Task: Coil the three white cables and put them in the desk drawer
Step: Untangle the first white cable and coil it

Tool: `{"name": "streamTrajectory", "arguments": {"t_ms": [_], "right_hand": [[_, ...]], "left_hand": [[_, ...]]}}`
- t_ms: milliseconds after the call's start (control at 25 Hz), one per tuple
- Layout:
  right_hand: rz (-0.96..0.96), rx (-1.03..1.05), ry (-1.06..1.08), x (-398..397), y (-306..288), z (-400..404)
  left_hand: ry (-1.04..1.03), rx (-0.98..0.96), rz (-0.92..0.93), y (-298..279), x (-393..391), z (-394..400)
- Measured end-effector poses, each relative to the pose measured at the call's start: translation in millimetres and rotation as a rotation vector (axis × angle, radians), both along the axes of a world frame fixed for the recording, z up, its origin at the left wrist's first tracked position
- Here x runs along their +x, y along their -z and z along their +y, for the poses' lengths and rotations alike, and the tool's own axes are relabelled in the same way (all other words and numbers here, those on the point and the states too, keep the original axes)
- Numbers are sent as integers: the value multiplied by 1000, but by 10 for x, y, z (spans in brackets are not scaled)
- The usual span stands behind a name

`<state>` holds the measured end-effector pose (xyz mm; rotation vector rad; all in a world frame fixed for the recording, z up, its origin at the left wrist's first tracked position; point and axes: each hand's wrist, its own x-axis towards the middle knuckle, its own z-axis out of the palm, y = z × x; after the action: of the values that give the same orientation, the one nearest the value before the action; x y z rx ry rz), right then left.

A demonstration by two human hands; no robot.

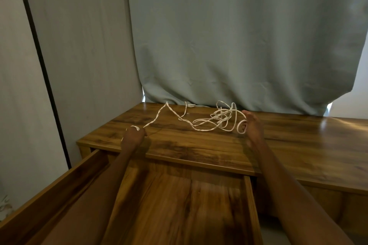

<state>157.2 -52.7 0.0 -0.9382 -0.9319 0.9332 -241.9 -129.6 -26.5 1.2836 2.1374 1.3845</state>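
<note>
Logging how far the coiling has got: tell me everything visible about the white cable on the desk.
The white cable is thin and looks twisted like cord. It lies uncoiled on the wooden desk: a loose tangle near the curtain, with one strand zigzagging left. The left hand grips that end, with cable wrapped around its fingers. The right hand holds a loop at the tangle's right side. Separate cables cannot be told apart. None lies in the open drawer.
</note>
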Motion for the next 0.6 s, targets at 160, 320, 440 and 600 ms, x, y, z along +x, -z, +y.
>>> {"name": "streamTrajectory", "arguments": {"t_ms": [160,320,440,600], "right_hand": [[276,200,-189,-300,-74,-110],[-527,285,-30,-387,-158,-41],[-1164,98,133,-162,-75,129],[-1309,-347,132,175,86,158]], "left_hand": [[115,67,-258,-239,353,-21],[176,89,-436,-345,502,-11],[192,105,-480,-389,512,0],[193,97,-470,-352,517,30]]}}
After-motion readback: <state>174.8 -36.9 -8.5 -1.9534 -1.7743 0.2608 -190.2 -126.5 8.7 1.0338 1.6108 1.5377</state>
